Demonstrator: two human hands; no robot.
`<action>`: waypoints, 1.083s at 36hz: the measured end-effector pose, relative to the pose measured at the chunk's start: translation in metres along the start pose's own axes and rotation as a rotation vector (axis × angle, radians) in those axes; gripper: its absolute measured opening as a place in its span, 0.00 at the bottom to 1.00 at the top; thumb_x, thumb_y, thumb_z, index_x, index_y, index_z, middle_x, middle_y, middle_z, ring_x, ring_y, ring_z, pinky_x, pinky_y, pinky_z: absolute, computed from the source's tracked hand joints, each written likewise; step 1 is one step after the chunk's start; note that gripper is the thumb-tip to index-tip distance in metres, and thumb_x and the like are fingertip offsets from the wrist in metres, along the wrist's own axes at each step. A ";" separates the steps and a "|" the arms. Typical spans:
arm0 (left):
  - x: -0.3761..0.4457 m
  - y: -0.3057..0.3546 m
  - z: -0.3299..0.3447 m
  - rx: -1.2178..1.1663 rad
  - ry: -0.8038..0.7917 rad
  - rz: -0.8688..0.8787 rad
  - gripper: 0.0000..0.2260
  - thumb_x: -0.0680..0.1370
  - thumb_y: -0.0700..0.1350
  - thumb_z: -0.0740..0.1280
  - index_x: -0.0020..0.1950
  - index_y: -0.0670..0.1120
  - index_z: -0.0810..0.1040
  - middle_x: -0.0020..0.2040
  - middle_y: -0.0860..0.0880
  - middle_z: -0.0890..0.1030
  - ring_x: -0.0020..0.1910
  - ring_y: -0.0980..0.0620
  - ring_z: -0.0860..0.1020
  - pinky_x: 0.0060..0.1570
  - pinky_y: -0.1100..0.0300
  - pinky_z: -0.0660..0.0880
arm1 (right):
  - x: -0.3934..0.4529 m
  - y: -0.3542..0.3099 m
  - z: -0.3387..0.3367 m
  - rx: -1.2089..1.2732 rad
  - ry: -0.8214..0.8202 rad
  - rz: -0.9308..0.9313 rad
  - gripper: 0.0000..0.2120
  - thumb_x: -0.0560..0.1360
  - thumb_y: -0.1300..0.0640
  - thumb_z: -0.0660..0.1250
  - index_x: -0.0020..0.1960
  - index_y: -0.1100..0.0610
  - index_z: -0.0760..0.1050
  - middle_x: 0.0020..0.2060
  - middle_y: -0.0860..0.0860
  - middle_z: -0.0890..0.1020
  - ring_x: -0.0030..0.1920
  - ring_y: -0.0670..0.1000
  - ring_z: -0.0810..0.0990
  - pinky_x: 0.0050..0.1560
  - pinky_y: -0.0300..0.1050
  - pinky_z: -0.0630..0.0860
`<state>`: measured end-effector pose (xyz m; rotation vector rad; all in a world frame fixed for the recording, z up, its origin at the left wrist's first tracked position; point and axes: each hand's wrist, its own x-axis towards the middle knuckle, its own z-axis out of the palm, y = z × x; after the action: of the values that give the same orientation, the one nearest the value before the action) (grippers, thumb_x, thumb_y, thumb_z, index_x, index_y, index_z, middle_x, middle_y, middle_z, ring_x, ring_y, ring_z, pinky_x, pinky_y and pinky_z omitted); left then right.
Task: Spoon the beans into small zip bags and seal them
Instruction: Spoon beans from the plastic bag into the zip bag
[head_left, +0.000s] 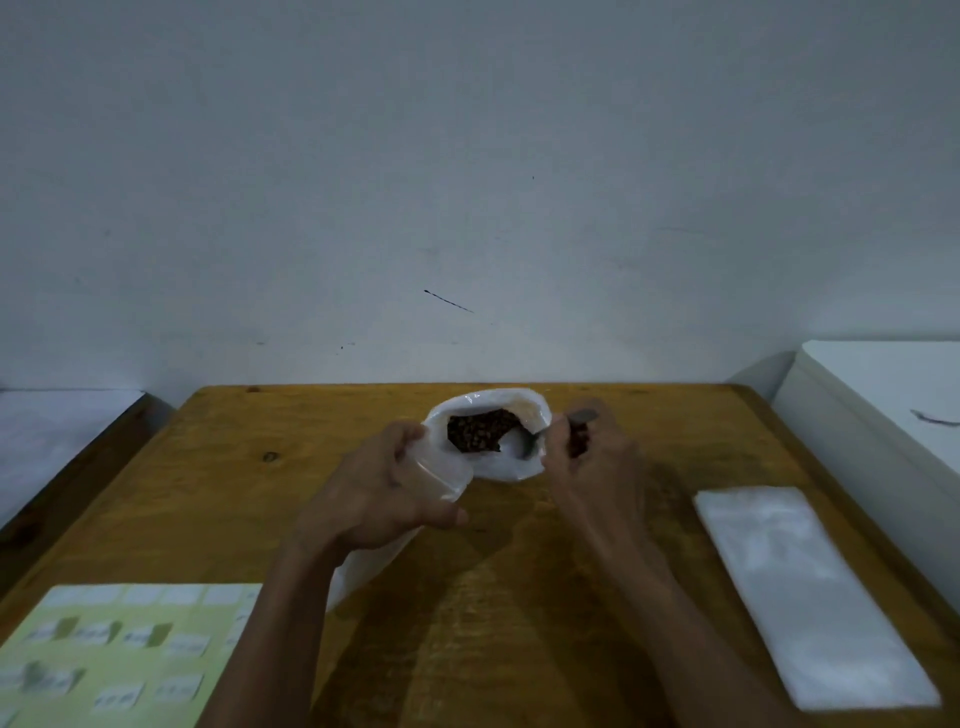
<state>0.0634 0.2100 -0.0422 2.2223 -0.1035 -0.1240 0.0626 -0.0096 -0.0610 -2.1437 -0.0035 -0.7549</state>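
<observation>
A pale wall (467, 182), scuffed with a few dark marks, is filling the upper view in dim light. A wooden worktop (519, 597) is standing against it, with white furniture (883, 395) flanking its right side.

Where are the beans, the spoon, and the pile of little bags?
beans (479, 432), head view, middle of the dark heap inside the open white bag.
spoon (583, 415), head view, the grey end sticking up above the right hand.
pile of little bags (810, 592), head view, middle of the clear top bag.
</observation>
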 end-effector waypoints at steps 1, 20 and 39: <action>0.001 -0.001 0.000 0.003 -0.009 0.002 0.46 0.59 0.53 0.84 0.73 0.53 0.67 0.65 0.54 0.72 0.61 0.53 0.72 0.49 0.59 0.73 | -0.002 0.002 -0.001 -0.006 -0.020 0.006 0.04 0.81 0.59 0.64 0.47 0.54 0.73 0.32 0.48 0.78 0.32 0.42 0.76 0.29 0.33 0.66; -0.001 0.004 0.009 -0.055 -0.053 -0.003 0.47 0.58 0.54 0.84 0.73 0.53 0.67 0.66 0.53 0.73 0.61 0.53 0.72 0.44 0.64 0.72 | -0.017 0.000 -0.003 -0.077 -0.060 -0.098 0.09 0.82 0.60 0.63 0.56 0.58 0.81 0.38 0.49 0.80 0.34 0.44 0.76 0.31 0.26 0.68; -0.009 0.008 0.015 0.113 0.040 0.047 0.47 0.60 0.56 0.83 0.74 0.51 0.66 0.62 0.56 0.72 0.57 0.55 0.72 0.43 0.66 0.70 | -0.012 0.000 0.002 0.549 0.149 0.737 0.10 0.81 0.59 0.65 0.42 0.53 0.80 0.32 0.49 0.86 0.37 0.49 0.87 0.46 0.50 0.84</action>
<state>0.0525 0.1944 -0.0450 2.3316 -0.1445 -0.0491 0.0537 -0.0052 -0.0681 -1.4029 0.5625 -0.4007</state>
